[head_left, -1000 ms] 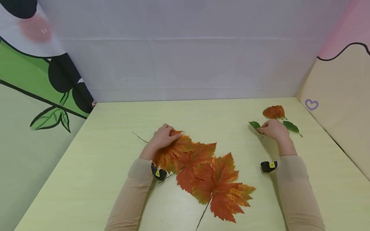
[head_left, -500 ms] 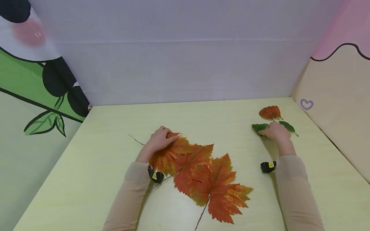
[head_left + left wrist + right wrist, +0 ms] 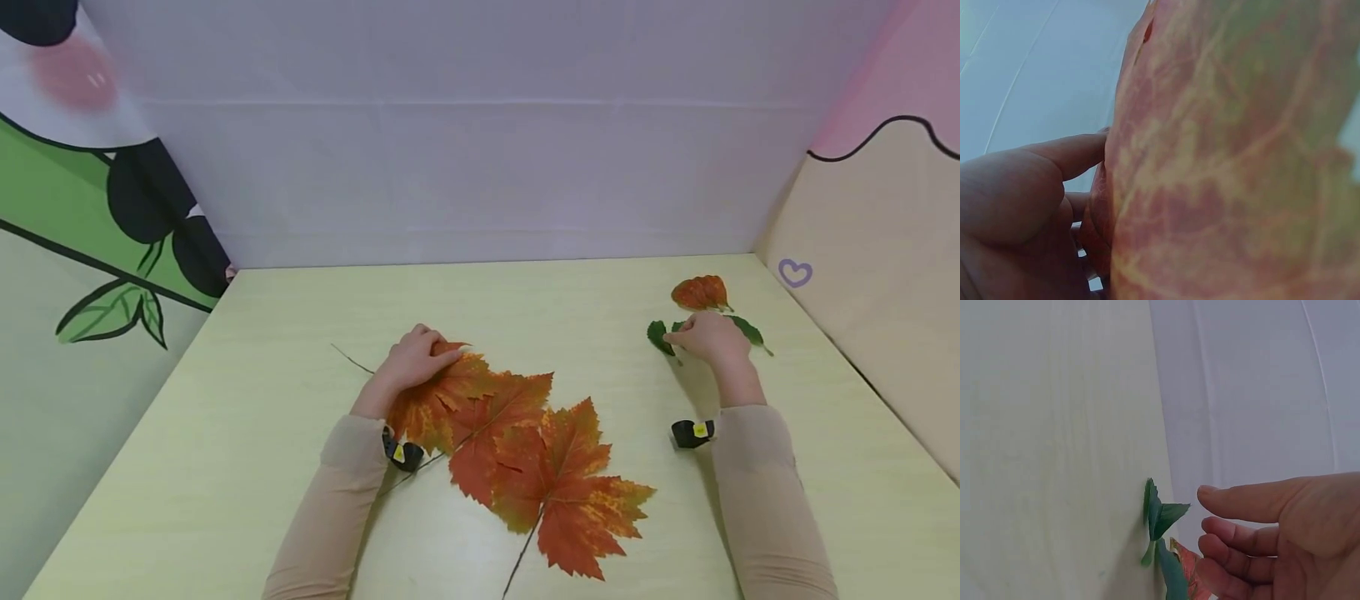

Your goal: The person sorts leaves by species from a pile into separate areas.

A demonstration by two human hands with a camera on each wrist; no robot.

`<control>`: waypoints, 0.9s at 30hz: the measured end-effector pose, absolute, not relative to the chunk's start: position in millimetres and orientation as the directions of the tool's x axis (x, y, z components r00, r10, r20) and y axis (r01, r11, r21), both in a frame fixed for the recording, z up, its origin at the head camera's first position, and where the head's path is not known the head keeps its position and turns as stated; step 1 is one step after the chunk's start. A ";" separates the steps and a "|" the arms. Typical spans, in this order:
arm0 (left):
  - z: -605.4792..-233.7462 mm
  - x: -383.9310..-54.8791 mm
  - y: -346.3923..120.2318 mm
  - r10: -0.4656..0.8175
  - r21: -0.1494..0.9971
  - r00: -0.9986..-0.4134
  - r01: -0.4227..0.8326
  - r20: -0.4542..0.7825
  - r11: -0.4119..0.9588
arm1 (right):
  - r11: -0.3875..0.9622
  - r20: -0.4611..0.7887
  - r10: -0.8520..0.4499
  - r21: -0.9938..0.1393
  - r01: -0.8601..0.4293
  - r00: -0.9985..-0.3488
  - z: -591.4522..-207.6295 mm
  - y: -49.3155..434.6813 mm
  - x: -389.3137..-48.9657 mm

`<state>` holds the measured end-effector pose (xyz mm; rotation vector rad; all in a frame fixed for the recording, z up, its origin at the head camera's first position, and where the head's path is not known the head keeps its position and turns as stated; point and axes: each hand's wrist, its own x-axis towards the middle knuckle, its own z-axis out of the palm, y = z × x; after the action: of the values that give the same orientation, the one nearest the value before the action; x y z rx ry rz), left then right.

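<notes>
My left hand [image 3: 414, 360] grips the far edge of an orange maple leaf [image 3: 438, 408], with the thumb at its edge; in the left wrist view the thumb touches it while the fingertips are hidden behind it. Two more maple leaves overlap it, a middle one [image 3: 480, 467] and a nearer one [image 3: 585, 517]. At the right, my right hand [image 3: 708, 335] is close beside a green leaf [image 3: 658, 337] that stands folded. The right wrist view shows the thumb straight, the fingers loosely bent, and a small gap between them and this green leaf [image 3: 1155, 512].
Behind the right hand lie a second green leaf [image 3: 750, 333] and a small red-orange leaf [image 3: 701, 292]. The pale table [image 3: 187, 467] meets a white cloth backdrop [image 3: 480, 183] at the back. Printed panels [image 3: 885, 317] stand at both sides.
The green leaf at my right hand tilted flatter half a second ago and now stands folded by the fingertips. My left hand keeps its place on the maple leaf; the head view has shifted slightly.
</notes>
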<state>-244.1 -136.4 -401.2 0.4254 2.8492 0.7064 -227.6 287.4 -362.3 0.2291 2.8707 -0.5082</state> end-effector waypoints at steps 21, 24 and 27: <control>-387.2 -245.3 -158.6 0.380 0.617 -0.912 0.211 -0.154 0.758 | 0.806 -0.320 -0.460 -0.541 -0.238 -0.828 -373.3 224.6 -231.5; -383.1 -244.1 -163.8 0.367 0.624 -0.912 0.181 -0.182 0.760 | 0.775 -0.335 -0.514 -0.576 -0.260 -0.790 -374.7 213.7 -229.7; -379.8 -243.1 -166.6 0.362 0.632 -0.911 0.163 -0.199 0.758 | 0.740 -0.350 -0.565 -0.615 -0.272 -0.747 -374.6 203.2 -226.3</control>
<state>-243.1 -166.6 -379.8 0.4065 2.6465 0.9096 -226.3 203.2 -374.6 -0.6317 2.4107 -0.7396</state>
